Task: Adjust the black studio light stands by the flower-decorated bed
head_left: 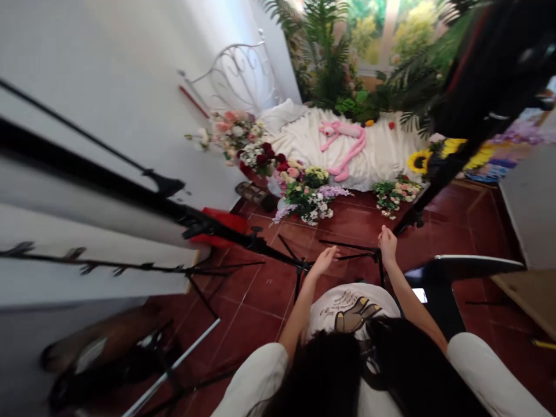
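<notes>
My left hand [326, 259] is held out in front of the white printed shirt [347, 298], fingers slightly apart and nothing visible in it. To its right, my right hand [387, 242] is raised with the fingers curled together; whatever they may hold is too small to make out. Just right of that hand slants the black pole of a stand [423, 200], with no contact visible. Thin black stand legs [350, 246] spread over the floor between and beyond both hands.
A white-draped bed [299, 139] bears a pink plush toy [354, 147]. Flower bunches [310, 200] line its front. A long black pole [130, 194] crosses on the left. Near a phone [420, 295] on the right lies a dark panel [438, 307]. The floor [260, 289] is red tile.
</notes>
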The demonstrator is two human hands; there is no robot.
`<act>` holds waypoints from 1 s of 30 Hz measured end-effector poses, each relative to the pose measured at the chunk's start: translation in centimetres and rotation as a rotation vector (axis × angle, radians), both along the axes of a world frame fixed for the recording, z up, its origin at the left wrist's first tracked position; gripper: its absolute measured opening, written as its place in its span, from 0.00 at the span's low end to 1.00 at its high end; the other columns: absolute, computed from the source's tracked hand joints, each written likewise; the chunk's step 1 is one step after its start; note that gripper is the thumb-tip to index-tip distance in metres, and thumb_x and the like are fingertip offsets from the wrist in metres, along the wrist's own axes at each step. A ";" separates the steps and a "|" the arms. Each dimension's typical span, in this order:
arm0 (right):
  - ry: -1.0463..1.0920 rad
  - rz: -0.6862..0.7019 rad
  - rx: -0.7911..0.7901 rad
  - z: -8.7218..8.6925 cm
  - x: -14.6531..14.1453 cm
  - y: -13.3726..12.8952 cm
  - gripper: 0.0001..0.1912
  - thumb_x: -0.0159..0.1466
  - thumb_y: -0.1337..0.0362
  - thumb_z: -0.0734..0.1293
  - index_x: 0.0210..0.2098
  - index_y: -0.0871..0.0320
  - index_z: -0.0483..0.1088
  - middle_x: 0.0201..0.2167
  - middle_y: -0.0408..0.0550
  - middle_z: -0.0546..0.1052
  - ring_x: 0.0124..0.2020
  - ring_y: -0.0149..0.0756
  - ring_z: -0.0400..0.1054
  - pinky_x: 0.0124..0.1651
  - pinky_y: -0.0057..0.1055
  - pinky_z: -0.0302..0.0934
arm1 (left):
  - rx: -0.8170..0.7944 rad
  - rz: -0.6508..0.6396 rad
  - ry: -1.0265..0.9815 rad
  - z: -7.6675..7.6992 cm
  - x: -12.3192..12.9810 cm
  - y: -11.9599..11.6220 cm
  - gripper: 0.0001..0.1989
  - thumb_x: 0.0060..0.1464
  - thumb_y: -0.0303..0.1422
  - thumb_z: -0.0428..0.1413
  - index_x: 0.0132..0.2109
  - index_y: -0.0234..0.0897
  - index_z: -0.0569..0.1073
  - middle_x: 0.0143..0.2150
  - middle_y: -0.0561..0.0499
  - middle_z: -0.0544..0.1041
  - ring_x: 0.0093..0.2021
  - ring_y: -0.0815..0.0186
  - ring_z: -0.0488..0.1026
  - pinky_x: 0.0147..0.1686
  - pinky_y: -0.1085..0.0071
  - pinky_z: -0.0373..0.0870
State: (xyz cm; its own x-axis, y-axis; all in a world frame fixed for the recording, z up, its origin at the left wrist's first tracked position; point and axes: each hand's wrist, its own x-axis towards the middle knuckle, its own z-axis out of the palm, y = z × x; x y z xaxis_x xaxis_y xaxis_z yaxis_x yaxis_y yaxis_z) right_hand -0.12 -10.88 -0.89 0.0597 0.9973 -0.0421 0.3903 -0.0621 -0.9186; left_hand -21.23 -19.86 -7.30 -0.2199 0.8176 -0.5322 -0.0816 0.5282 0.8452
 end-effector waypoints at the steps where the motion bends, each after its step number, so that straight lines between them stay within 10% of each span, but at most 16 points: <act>1: 0.034 0.046 -0.030 -0.3 -1.5 -0.1 0.33 0.63 0.28 0.48 0.22 0.50 0.50 0.16 0.37 0.53 0.19 0.32 0.50 0.24 0.29 0.51 | -0.085 0.113 0.052 -0.3 -2.2 -1.7 0.25 0.60 0.54 0.55 0.42 0.33 0.76 0.39 0.40 0.83 0.45 0.56 0.81 0.47 0.61 0.77; 6: 0.111 0.357 -0.087 -1.0 -9.3 -0.6 0.32 0.64 0.32 0.55 0.21 0.51 0.52 0.16 0.38 0.56 0.21 0.31 0.54 0.26 0.29 0.54 | -0.398 0.518 0.241 0.9 -12.1 -8.9 0.38 0.64 0.60 0.37 0.52 0.31 0.74 0.53 0.29 0.79 0.58 0.45 0.77 0.53 0.51 0.75; 9: 0.099 0.559 -0.071 -0.5 -14.2 -0.9 0.30 0.65 0.34 0.56 0.23 0.52 0.55 0.19 0.39 0.61 0.25 0.32 0.59 0.30 0.27 0.58 | -0.264 0.713 0.462 3.0 -15.4 -10.6 0.39 0.63 0.60 0.42 0.62 0.28 0.67 0.64 0.26 0.71 0.68 0.45 0.67 0.64 0.51 0.66; 14: 0.117 0.832 -0.158 1.5 -23.0 -1.1 0.22 0.72 0.47 0.53 0.47 0.57 0.67 0.44 0.51 0.78 0.43 0.36 0.71 0.42 0.29 0.67 | 0.432 0.830 0.634 6.8 -16.5 -7.5 0.35 0.64 0.58 0.45 0.67 0.39 0.60 0.70 0.36 0.65 0.71 0.57 0.63 0.71 0.59 0.57; 19: 0.156 0.958 -0.109 3.9 -29.6 -1.9 0.27 0.75 0.57 0.50 0.70 0.58 0.54 0.71 0.55 0.61 0.71 0.35 0.55 0.69 0.36 0.54 | 0.686 0.874 0.531 7.9 -16.5 -3.4 0.32 0.61 0.62 0.45 0.56 0.40 0.67 0.57 0.40 0.74 0.58 0.61 0.74 0.62 0.62 0.68; 24: 0.096 1.141 -0.103 4.8 -31.6 -2.9 0.26 0.77 0.59 0.48 0.68 0.61 0.61 0.69 0.53 0.66 0.67 0.33 0.62 0.67 0.30 0.56 | 0.737 0.889 0.435 7.0 -17.3 -3.1 0.33 0.59 0.64 0.45 0.49 0.39 0.71 0.43 0.44 0.76 0.46 0.62 0.77 0.53 0.63 0.74; 30: -0.322 0.977 0.021 5.6 -32.2 -1.8 0.23 0.76 0.53 0.54 0.50 0.61 0.73 0.50 0.56 0.79 0.50 0.36 0.73 0.54 0.29 0.63 | 0.756 0.945 0.418 7.0 -17.5 -2.7 0.30 0.58 0.64 0.47 0.39 0.39 0.68 0.34 0.49 0.72 0.35 0.67 0.73 0.41 0.69 0.74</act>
State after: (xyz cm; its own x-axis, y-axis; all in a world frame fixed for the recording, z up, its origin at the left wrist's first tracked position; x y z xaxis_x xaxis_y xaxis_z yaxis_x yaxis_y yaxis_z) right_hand -32.35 -12.71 4.74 -0.7726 0.6171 -0.1493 0.4898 0.4297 -0.7586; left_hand -38.70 -22.52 -0.31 -0.9154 0.3202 0.2440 0.1824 -0.2105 0.9604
